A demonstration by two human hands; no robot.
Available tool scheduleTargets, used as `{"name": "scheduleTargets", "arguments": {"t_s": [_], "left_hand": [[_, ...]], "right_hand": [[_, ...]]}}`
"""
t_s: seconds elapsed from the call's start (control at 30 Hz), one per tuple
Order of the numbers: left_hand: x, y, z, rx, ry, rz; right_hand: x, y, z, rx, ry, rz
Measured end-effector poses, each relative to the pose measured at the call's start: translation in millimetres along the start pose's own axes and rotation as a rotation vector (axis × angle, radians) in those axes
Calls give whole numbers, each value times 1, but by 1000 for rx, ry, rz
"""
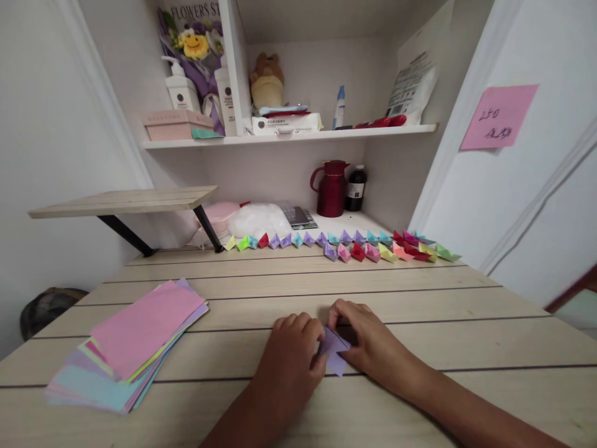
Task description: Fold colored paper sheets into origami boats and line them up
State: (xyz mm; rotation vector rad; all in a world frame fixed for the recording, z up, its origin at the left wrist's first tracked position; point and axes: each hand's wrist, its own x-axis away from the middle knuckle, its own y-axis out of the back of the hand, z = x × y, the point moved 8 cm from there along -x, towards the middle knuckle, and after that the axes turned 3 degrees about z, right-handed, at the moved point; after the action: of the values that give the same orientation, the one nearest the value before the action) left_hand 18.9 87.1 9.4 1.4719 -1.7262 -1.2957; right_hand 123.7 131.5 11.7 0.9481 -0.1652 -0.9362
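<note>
On the wooden table (420, 311), near its front middle, both my hands pinch a small folded piece of lilac paper (334, 352). My left hand (291, 354) grips its left side with curled fingers. My right hand (364, 339) presses its right side, fingers bent over the fold. A fanned stack of coloured paper sheets (133, 339), pink on top, lies to the left of my hands. Along the far edge of the table stands a row of several small folded paper boats (345, 244) in many colours.
A small raised wooden shelf on black legs (125, 202) stands at the back left. Behind the boats are a dark red jug (332, 188), a dark bottle (356, 188) and a white bag (259, 219). A wall shelf (289, 134) carries bottles and boxes. A pink note (498, 117) sticks on the right wall.
</note>
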Motion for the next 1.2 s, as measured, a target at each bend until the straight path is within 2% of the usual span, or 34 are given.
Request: {"name": "scheduleTargets", "arguments": {"t_s": [0.2,0.43,0.63,0.83,0.97,1.1,1.2], "left_hand": [[2,2,10,35,17,57],[4,5,5,-20,-19,135],[3,2,-7,-135,-94,242],[2,-1,-10,-230,-95,281],[3,-3,-9,-289,-119,257],[3,-1,-8,-303,-149,193],[3,0,-8,-260,-119,229]], "right_hand": [[3,5,5,-54,82,124],[9,3,11,46,167,265],[14,8,13,18,105,365],[5,18,7,-292,53,298],[1,17,-8,-301,-5,247],[5,15,-14,-338,-63,290],[11,16,-8,-286,-65,333]]}}
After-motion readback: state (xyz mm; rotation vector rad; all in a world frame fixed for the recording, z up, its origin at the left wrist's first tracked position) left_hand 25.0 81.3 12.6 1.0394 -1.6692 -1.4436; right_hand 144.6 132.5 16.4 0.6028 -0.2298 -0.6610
